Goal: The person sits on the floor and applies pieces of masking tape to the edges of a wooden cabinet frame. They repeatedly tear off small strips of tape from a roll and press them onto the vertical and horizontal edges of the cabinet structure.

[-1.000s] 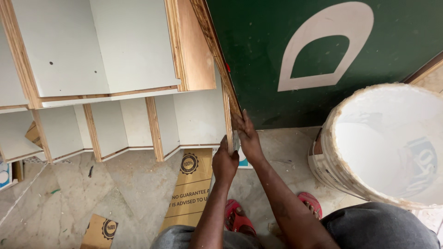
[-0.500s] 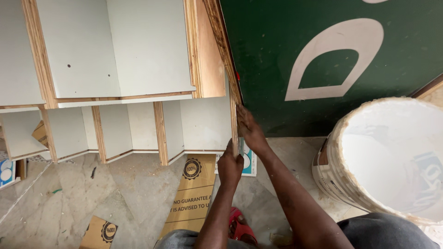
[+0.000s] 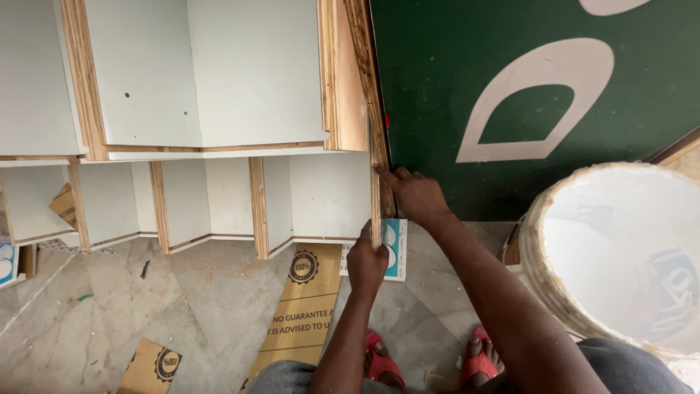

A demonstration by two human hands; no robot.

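Grey stone floor (image 3: 182, 306) lies under a white cabinet (image 3: 219, 109) with plywood edges, and pieces of brown cardboard (image 3: 302, 306) lie on it. Both hands are on the cabinet's right side panel (image 3: 375, 182). The left hand (image 3: 367, 264) pinches its lower edge, and the right hand (image 3: 412, 195) presses flat against it, beside a green board (image 3: 510, 95). A white bucket (image 3: 620, 255) stands at right.

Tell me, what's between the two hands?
In the head view, the thin upright plywood edge of the cabinet stands between the left hand and the right hand. Both hands touch it, one on each side.
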